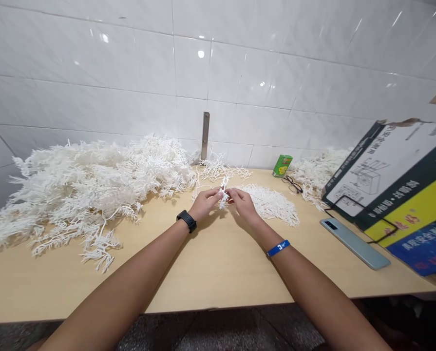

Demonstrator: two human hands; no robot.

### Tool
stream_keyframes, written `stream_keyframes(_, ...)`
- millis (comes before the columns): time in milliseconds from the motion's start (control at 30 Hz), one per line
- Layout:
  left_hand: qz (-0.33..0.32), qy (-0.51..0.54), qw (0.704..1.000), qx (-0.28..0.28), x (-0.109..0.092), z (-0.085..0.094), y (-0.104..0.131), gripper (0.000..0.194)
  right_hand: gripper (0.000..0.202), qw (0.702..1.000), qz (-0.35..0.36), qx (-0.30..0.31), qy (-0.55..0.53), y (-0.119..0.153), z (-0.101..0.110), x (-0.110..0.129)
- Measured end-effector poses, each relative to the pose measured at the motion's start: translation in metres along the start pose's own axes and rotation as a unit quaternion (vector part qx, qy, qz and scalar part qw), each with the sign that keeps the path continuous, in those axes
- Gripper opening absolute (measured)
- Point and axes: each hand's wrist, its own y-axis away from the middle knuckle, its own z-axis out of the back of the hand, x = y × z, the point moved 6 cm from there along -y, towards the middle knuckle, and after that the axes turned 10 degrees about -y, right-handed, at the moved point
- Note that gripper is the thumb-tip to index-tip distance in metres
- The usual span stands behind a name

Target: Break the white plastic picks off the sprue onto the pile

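Between my two hands is a small white branched piece [223,199], upright above the wooden table [218,273]. My left hand [205,204] pinches it from the left, a black watch on that wrist. From the right, the closed fingers of my right hand [242,202] touch the same piece; a blue band circles that forearm. Just behind and right of my right hand lies a flat heap of white pieces [272,202]. A large tangled pile of white branched strands [123,170] fills the left side of the table.
At the back right stand a green box [282,165], dark glasses [292,184] and another white pile [320,170]. A phone [354,243] lies before a large printed carton [396,190]. A metal bracket [205,135] rises against the tiled wall.
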Motion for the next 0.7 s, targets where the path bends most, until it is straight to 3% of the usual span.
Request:
stream_keyframes(200,-0.031,-0.141,0.989,-0.028,0.001,0.003,0.001,0.032,0.031,0.998,-0.013,0.048,0.027,0.000,-0.007,-0.002)
stream_keyframes(300,-0.030,-0.184,0.982,-0.043,0.002,0.004,0.001,0.035,0.030,0.999,-0.020,0.023,0.039,-0.001,-0.002,-0.005)
stream_keyframes(500,-0.049,-0.184,0.982,-0.013,0.000,-0.004,0.001,0.032,0.025,0.995,-0.084,-0.045,-0.025,-0.003,0.006,-0.016)
stream_keyframes(700,-0.048,-0.200,0.978,-0.032,0.002,-0.002,0.004,0.034,0.022,0.991,-0.076,-0.105,0.046,-0.005,0.025,-0.013)
